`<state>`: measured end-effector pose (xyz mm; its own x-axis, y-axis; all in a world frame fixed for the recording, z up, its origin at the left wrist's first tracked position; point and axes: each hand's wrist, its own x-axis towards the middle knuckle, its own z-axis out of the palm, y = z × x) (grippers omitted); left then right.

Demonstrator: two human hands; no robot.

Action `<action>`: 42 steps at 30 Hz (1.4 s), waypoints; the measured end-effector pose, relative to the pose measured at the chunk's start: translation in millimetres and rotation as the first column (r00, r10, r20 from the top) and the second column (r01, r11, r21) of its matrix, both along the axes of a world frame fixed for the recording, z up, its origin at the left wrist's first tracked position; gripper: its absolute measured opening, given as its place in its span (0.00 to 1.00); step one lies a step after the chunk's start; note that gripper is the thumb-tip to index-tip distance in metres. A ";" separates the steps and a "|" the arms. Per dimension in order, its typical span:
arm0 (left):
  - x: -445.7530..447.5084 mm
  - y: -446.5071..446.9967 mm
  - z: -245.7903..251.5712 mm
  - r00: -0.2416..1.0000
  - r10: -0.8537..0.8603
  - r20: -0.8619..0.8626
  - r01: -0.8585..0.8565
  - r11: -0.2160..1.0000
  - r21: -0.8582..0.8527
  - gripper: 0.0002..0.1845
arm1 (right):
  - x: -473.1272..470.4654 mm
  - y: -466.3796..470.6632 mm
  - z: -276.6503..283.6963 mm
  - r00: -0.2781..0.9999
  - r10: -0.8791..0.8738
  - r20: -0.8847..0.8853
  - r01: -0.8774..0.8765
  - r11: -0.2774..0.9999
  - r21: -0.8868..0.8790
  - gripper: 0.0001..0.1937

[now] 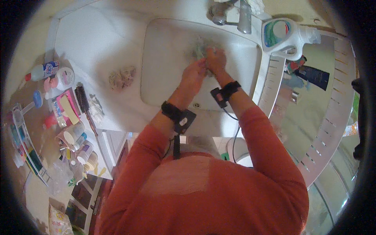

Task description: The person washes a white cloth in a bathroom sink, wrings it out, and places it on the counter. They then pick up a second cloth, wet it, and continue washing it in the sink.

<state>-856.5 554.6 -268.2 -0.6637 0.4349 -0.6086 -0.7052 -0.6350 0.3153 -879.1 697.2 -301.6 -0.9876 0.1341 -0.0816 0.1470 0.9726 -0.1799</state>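
Over the white sink basin, both hands are close together on a small crumpled greenish cloth, which is blurred. My left hand has its fingertips at the cloth's near edge. Beside it, my right hand is closed around the cloth's right side. The fingers partly hide the cloth, so its full shape cannot be told. Left of the basin, a crumpled patterned cloth lies on the white countertop.
A chrome faucet stands behind the basin, with a white detergent bottle to its right. A slotted white rack runs down the right side. Bottles, a hairbrush and a pump bottle crowd the counter's left end.
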 end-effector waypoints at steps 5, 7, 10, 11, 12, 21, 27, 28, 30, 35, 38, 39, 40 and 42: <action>-8.4 -29.6 6.7 0.995 -0.079 0.054 0.086 0.984 -0.156 0.17 | -20.2 33.6 -47.8 0.941 0.314 -0.129 -0.337 0.823 -0.457 0.19; -15.7 -42.3 7.7 0.991 -0.091 0.098 0.111 0.968 -0.225 0.18 | -15.3 12.7 -40.4 0.909 0.301 0.289 -0.014 0.714 -0.700 0.18; -12.5 -48.8 13.6 0.923 -0.046 0.383 0.125 0.975 -0.184 0.20 | 13.8 -45.2 20.1 0.971 0.236 -0.023 -0.169 0.621 -0.766 0.16; -8.5 -46.4 15.8 0.951 -0.041 0.307 0.087 0.987 -0.137 0.19 | 17.6 -57.8 44.8 0.963 0.227 -0.143 -0.256 0.612 -0.749 0.16; 1.6 -44.2 20.4 0.988 -0.053 0.146 0.062 0.996 -0.063 0.18 | 16.8 -65.0 68.8 0.956 0.092 -0.278 -0.267 0.666 -0.697 0.17; -1.6 -25.4 15.9 0.916 -0.163 -0.367 0.100 0.978 -0.185 0.18 | -5.9 -65.0 69.1 0.983 -0.152 0.104 0.182 0.722 -0.667 0.20; -3.1 -23.5 5.1 0.732 -0.436 -0.524 0.043 0.797 -0.603 0.19 | -13.2 -63.8 55.9 0.897 -0.400 0.188 0.442 0.827 -0.347 0.21; -3.5 -23.1 8.2 0.809 -0.355 -0.469 0.106 0.873 -0.477 0.18 | -18.8 -63.1 60.3 0.920 -0.345 0.184 0.390 0.770 -0.505 0.22; -4.7 -26.0 20.1 0.978 -0.093 -0.187 0.083 0.995 -0.062 0.16 | -14.5 -62.4 62.2 0.939 -0.331 0.094 0.307 0.683 -0.663 0.23; -28.9 -26.2 44.7 0.917 -0.341 -0.205 0.290 0.926 -0.243 0.22 | -25.0 4.6 11.8 0.857 -0.481 -0.185 0.364 0.820 -0.443 0.23; -38.2 -42.9 33.0 0.965 -0.261 -0.031 0.246 0.939 -0.241 0.27 | -24.6 49.3 -21.4 0.869 -0.420 -0.262 0.335 0.889 -0.312 0.22; -39.6 -50.2 25.3 0.979 -0.187 0.081 0.199 0.961 -0.190 0.30 | -19.7 54.6 -25.5 0.936 -0.149 -0.320 0.133 0.989 -0.069 0.22; -37.6 -53.9 16.7 0.979 -0.072 0.192 0.110 0.975 -0.193 0.32 | -11.0 49.9 -27.4 0.968 -0.081 -0.237 0.092 0.995 0.033 0.20; -25.2 -52.5 1.7 0.947 -0.181 0.264 0.199 0.979 -0.042 0.32 | 9.7 30.2 -20.2 0.989 -0.121 0.087 0.137 0.964 -0.227 0.17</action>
<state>-881.7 502.1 -266.5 -0.3893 0.4896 -0.7802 -0.8737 -0.4646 0.1444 -869.4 727.4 -321.8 -0.9536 0.2291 -0.1952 0.2891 0.8776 -0.3824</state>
